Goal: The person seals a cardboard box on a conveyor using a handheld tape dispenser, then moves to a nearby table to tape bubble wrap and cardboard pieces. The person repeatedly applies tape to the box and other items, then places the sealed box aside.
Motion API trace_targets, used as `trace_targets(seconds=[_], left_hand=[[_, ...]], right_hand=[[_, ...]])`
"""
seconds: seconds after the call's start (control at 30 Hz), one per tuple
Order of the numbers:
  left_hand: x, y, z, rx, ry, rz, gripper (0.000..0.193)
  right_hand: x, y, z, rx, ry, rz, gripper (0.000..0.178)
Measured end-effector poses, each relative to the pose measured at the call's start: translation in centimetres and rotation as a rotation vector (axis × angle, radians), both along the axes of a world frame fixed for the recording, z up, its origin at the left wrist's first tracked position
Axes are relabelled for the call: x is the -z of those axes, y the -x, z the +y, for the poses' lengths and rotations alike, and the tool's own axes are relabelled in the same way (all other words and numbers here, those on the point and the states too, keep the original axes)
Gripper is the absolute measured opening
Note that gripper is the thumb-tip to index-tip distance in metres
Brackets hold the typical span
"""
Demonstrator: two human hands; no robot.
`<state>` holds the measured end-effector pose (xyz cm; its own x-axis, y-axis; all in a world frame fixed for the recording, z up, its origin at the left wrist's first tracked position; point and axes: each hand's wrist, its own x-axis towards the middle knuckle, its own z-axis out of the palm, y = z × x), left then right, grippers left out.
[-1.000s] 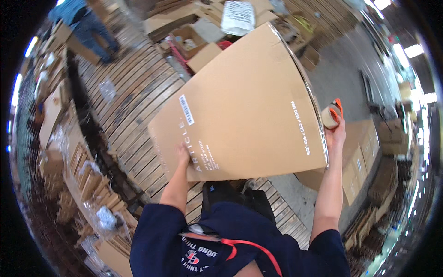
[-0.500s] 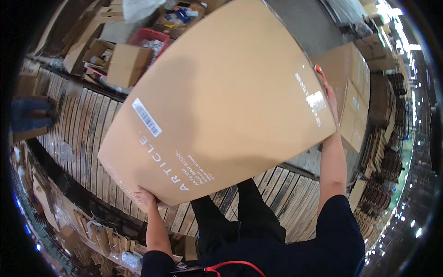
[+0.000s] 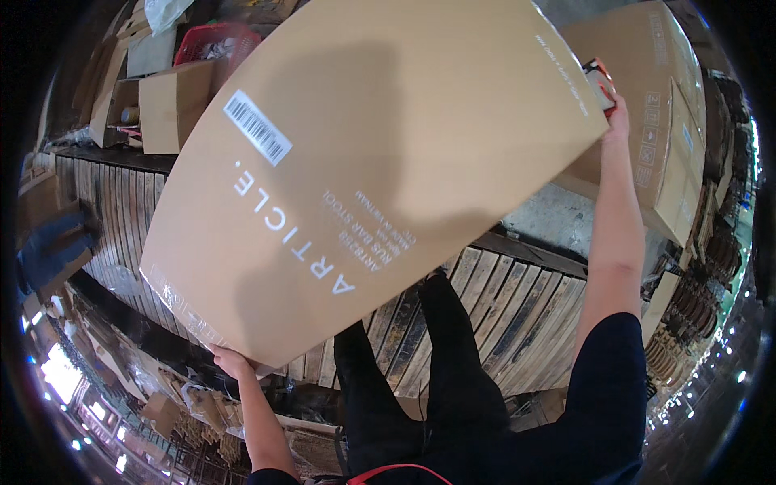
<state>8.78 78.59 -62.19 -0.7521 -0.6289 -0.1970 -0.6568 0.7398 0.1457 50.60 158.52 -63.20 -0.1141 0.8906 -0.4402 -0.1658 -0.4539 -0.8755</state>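
A large brown cardboard carton [image 3: 323, 162], with a white barcode label and white print on its face, is tilted across the middle of my view. My left hand [image 3: 234, 363] grips its lower left corner, where clear tape runs along the edge; some fingers are hidden. At the carton's right edge, my right hand [image 3: 617, 117] is closed around what looks like a tape dispenser [image 3: 599, 79] with orange-red parts. That hand is also against the carton's edge, and its fingers are partly hidden.
More taped cartons [image 3: 675, 121] stand at the right, close to my right arm. A slatted wooden platform [image 3: 517, 323] runs beneath me. An open box [image 3: 170, 109] and a red basket [image 3: 198, 42] are at the upper left. A person's blue-clad legs [image 3: 52, 250] show at the far left.
The carton has shifted slightly left and turned, with both my hands moving along with it. The stacked cartons at the right appear larger. More of the orange-red tool shows in my right hand.
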Motion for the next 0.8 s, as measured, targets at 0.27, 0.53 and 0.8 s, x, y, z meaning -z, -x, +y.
trace_targets(seconds=[0.27,0.53,0.8], left_hand=[[-3.0,-1.1,2.2,0.173,0.225,-0.067,0.090],[-5.8,-1.1,1.8,0.380,0.195,-0.113,0.089],[-8.0,0.6,6.5,0.880,-0.241,-0.011,0.101]], right_hand=[[8.9,1.3,-2.5,0.604,-0.032,0.194,0.040],[7.4,-3.6,-23.6,0.440,-0.154,0.129,0.039],[2.5,5.1,-53.7,0.268,0.346,-0.215,0.048]])
